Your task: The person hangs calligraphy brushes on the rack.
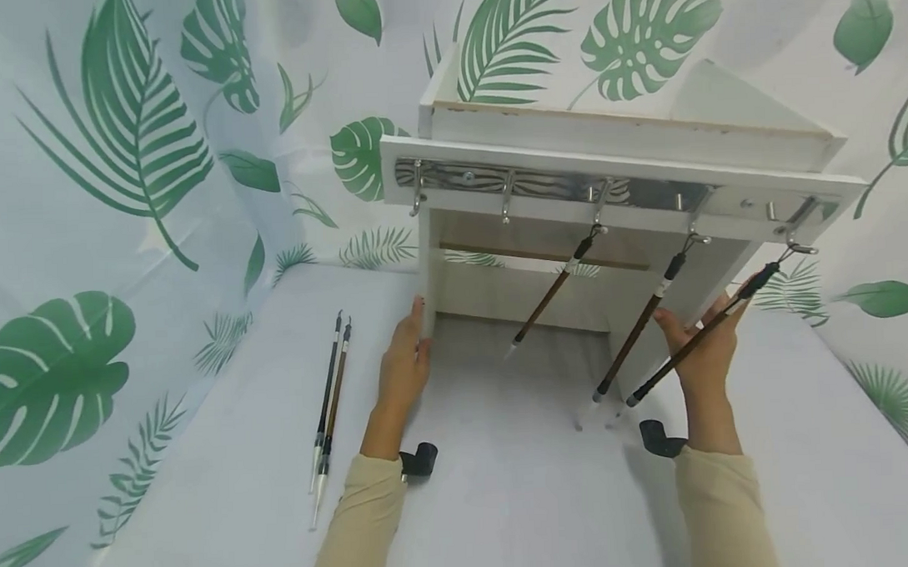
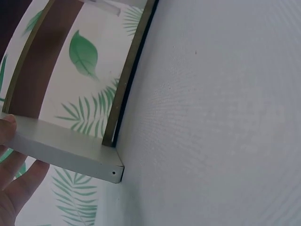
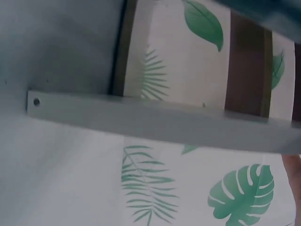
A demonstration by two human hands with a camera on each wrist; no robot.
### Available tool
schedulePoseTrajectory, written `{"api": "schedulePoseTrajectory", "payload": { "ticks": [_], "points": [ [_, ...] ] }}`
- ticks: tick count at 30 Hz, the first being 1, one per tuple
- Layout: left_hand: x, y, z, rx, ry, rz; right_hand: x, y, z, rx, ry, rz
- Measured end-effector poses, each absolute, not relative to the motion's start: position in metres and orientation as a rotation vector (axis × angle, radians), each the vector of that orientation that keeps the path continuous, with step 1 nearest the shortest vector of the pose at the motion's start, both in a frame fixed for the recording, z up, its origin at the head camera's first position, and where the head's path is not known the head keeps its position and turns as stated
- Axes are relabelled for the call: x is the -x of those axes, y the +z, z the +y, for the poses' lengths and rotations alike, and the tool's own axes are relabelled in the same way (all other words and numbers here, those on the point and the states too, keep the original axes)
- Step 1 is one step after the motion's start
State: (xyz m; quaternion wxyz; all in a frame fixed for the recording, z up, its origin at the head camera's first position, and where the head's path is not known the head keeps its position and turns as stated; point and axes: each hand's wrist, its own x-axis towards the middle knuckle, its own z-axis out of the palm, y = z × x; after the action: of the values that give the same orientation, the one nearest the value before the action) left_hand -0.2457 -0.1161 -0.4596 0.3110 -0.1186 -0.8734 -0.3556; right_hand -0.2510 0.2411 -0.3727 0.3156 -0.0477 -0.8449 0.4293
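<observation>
Left hand (image 1: pixel 403 370) and right hand (image 1: pixel 706 354) grip the sides of the white rack (image 1: pixel 569 138) at two o'clock; three brushes (image 1: pixel 645 318) hang on its hooks (image 1: pixel 507 200), two hooks are bare, and two loose brushes (image 1: pixel 339 379) on the bench (image 1: pixel 522 515) at eight o'clock appear outstanding.

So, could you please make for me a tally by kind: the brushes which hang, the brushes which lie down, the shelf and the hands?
Hanging brushes: 3
Lying brushes: 2
White shelf: 1
Left hand and right hand: 2
Total: 8
</observation>
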Motion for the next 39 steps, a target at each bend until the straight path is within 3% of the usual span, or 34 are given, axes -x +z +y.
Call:
{"api": "schedulePoseTrajectory", "payload": {
  "ticks": [8,17,25,39],
  "points": [
    [0.244,-0.467,-0.108,0.334,-0.916,-2.326,0.248,-0.378,0.242,0.156,1.031,-2.164],
    [0.241,-0.467,-0.112,0.361,-0.807,-2.270,0.244,-0.385,0.240,-0.121,0.785,-2.071],
    [0.239,-0.459,-0.126,0.367,-0.748,-2.246,0.248,-0.386,0.234,-0.140,0.763,-2.066],
    [0.228,-0.420,-0.150,0.418,-0.826,-2.367,0.261,-0.389,0.236,-0.167,0.774,-1.988]
  ]
}}
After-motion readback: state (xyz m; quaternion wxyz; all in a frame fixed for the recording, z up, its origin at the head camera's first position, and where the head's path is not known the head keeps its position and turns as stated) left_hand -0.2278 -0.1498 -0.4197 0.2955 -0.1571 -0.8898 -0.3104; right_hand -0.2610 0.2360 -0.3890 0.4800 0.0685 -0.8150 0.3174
